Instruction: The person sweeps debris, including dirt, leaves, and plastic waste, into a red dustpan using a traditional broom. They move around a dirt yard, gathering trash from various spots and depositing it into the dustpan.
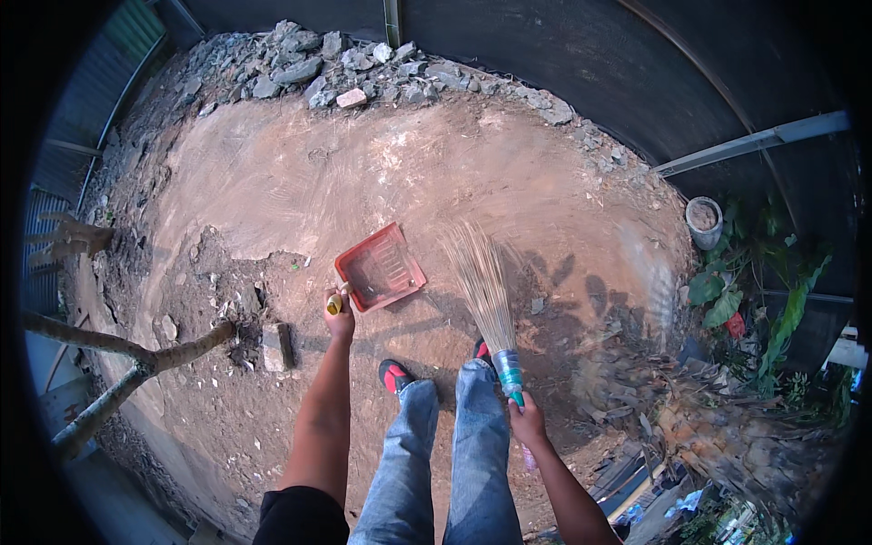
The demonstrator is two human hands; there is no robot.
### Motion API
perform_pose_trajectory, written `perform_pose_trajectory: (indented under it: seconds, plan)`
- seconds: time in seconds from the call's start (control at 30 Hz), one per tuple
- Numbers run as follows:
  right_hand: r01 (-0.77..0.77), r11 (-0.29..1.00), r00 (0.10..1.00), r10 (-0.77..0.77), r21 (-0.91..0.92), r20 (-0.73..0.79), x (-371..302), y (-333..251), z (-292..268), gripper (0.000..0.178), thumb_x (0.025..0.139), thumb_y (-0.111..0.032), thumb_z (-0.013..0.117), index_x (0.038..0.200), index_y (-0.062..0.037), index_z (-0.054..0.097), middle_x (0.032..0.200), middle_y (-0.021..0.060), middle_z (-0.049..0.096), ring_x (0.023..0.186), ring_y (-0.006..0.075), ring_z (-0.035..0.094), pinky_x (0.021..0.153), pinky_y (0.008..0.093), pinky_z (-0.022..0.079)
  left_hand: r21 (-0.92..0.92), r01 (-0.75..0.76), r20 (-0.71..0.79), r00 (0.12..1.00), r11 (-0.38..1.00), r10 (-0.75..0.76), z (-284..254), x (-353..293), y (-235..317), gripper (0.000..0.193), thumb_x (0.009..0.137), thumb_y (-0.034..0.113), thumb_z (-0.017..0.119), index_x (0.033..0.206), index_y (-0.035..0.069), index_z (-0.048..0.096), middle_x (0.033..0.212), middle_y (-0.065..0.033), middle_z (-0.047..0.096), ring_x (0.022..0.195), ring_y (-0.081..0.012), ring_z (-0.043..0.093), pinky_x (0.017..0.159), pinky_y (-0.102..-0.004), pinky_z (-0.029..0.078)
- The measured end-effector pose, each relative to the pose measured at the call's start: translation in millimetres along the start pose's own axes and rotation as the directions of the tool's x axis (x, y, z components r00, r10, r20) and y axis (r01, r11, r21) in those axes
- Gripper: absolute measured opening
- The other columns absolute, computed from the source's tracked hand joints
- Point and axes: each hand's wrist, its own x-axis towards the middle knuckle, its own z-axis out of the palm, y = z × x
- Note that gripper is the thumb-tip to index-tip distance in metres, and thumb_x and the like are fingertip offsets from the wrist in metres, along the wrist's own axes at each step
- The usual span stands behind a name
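My left hand (340,313) is closed round the handle of a red dustpan (386,268), whose scoop faces away from me with a little dirt inside. Whether the pan touches the ground I cannot tell. On the other side, my right hand (526,421) grips the neck of a stick broom (486,286), bound with clear and green wrapping. Its bristles fan out ahead of me, to the right of the pan. Both my shoes stand on bare earth between the two tools.
Broken rubble (300,71) lines the dark far wall. A forked branch (150,361) juts in at left near a block (277,347). To the right are a scaly trunk (718,422), leafy plants (722,309) and a round pot (704,221).
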Motion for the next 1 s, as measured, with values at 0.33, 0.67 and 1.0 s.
perform_pose_trajectory:
  seconds: [0.33,0.67,1.0]
  plan:
    - [0.009,0.968,0.998,-0.024,-0.251,-0.058,41,74,17,0.026,0.089,-0.023,0.061,0.099,0.0008,0.058,0.08,0.0291,0.066,0.079,0.0463,0.066,0.068,0.0529,0.052,0.194,-0.282,0.215,0.947,0.94,0.24,-31,-28,44,0.014,0.092,0.008,0.063,0.101,0.002,0.055,0.086,-0.0119,0.058,0.079,-0.0265,0.058,0.074,-0.0354,0.047]
    - [0.168,0.982,0.915,-0.122,-0.089,0.386,-67,61,31,0.033,0.091,-0.032,0.062,0.112,-0.0081,0.055,0.09,0.0263,0.066,0.09,0.0465,0.064,0.074,0.0523,0.051,0.179,0.018,-0.039,0.999,0.984,-0.011,-64,-102,-8,0.016,0.094,0.018,0.064,0.099,0.005,0.056,0.085,-0.0103,0.061,0.081,-0.0184,0.059,0.076,-0.0335,0.048]
    - [0.096,0.975,0.995,-0.087,-0.198,0.056,-30,102,37,0.027,0.091,-0.031,0.06,0.1,-0.0049,0.057,0.083,0.026,0.065,0.083,0.0467,0.064,0.069,0.0524,0.049,0.098,-0.03,-0.184,0.982,0.995,0.047,-149,-160,-69,0.013,0.097,0.012,0.06,0.103,0.003,0.054,0.095,-0.0049,0.058,0.09,-0.0142,0.055,0.085,-0.0288,0.046]
